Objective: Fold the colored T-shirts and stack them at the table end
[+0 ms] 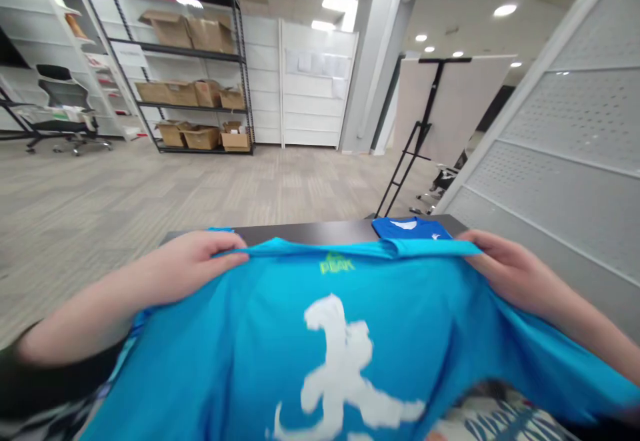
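Observation:
A bright blue T-shirt [400, 321] hangs stretched between my two hands, with a large white figure print and small yellow-green lettering near its top edge. On the left, my left hand [197, 261] pinches the upper edge of the shirt between thumb and fingers. My right hand [500, 264] grips the opposite end of that edge, its fingers partly hidden behind the cloth. The shirt's lower part runs out of view toward me. Beyond it, a darker blue folded shirt [410, 228] lies on the dark table [320, 231].
Across the carpeted floor [250, 184] stands a black shelf rack [195, 54] with several cardboard boxes. A black easel stand [425, 117] with a pale board is at the right, beside a white perforated panel [565, 134]. An office chair [63, 104] stands far left.

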Tool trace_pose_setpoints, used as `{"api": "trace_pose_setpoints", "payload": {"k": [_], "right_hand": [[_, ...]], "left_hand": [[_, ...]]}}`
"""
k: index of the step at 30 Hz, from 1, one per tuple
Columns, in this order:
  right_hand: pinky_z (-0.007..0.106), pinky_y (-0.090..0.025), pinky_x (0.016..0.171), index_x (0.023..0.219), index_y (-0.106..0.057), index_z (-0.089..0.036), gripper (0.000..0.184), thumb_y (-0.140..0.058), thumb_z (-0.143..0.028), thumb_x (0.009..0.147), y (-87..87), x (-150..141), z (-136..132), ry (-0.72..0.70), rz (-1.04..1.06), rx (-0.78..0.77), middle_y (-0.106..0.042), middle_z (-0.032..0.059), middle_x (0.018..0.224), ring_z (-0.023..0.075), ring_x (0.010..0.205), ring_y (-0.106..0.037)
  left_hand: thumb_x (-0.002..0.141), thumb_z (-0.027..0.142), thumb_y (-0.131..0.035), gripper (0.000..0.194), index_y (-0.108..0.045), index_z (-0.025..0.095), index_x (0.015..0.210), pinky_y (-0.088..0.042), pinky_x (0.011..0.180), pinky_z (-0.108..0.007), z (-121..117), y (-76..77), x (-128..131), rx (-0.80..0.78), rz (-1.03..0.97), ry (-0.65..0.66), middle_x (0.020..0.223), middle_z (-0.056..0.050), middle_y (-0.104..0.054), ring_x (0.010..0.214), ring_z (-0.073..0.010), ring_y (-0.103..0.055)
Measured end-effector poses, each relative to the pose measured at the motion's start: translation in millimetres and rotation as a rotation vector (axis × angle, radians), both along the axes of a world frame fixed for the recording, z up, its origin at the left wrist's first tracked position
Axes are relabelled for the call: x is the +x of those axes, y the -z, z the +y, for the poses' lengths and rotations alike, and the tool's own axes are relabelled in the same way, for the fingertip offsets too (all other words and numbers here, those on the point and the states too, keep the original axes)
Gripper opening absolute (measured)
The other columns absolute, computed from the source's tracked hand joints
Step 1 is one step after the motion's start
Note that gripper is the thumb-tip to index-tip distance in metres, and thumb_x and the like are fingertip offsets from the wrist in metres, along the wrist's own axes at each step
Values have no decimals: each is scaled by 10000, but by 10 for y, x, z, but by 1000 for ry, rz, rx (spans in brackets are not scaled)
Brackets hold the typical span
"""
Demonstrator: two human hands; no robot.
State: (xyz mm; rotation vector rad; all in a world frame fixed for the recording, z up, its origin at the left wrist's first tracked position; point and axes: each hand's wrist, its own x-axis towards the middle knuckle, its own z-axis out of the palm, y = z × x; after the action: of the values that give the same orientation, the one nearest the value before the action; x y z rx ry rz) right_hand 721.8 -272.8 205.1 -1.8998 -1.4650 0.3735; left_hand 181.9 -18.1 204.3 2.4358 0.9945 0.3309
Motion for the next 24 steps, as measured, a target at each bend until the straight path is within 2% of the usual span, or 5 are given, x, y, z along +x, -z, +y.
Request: {"api": "trace_pose_setpoints", "payload": {"k": [4, 7, 15, 18, 24], "right_hand": [[407, -584, 898, 1152, -797, -194, 387, -643, -530, 1038, 394, -64, 1622, 129, -317, -163, -825, 146, 1078, 338, 1031, -760], [482, -541, 1071, 1440, -702, -146, 460, -634, -359, 1038, 1001, -276, 2095, 166, -580, -207, -749, 250, 1392, 406, 1280, -714], [686, -155, 1377, 1794, -355, -261, 921, -509, -790, 1056, 2472, -695, 1846, -110, -456, -405, -244, 139, 1878, 428, 1738, -200], [691, -94, 1390, 1815, -305, -272, 949, -487, -812, 1055, 2550, -490, 1790, -163, -420, -383, -183, 118, 1892, 391, 1760, -123], [733, -152, 1371, 1772, -408, -247, 697, -341, -583, 1165, 2529, 19, 1897, 11, -404, -411, -283, 114, 1867, 368, 1747, -207]], "left_hand": [[1081, 489, -480, 469, -811, 199, 1242, -568, 1039, -414, 844, 435, 759, 174, 155, -122, 1248, -132, -820, 1185, -332, -749], [1082, 287, -421, 457, -776, 165, 1345, -537, 1091, -477, 854, 995, 1128, 355, 222, -203, 1339, -198, -776, 1261, -356, -723], [1004, 778, -574, 948, -403, 258, 1779, -174, 1358, -712, 397, 2405, 1177, 84, 269, -185, 1879, -147, -241, 1726, -518, -170], [939, 884, -576, 1117, -293, 254, 1817, -179, 1367, -691, 613, 2514, 995, 67, 253, -193, 1876, -154, -248, 1730, -496, -181], [1118, 599, -359, 745, -565, 138, 1666, -339, 1339, -535, 1022, 2482, 779, 178, 186, -326, 1714, -198, -546, 1620, -379, -464]]}}
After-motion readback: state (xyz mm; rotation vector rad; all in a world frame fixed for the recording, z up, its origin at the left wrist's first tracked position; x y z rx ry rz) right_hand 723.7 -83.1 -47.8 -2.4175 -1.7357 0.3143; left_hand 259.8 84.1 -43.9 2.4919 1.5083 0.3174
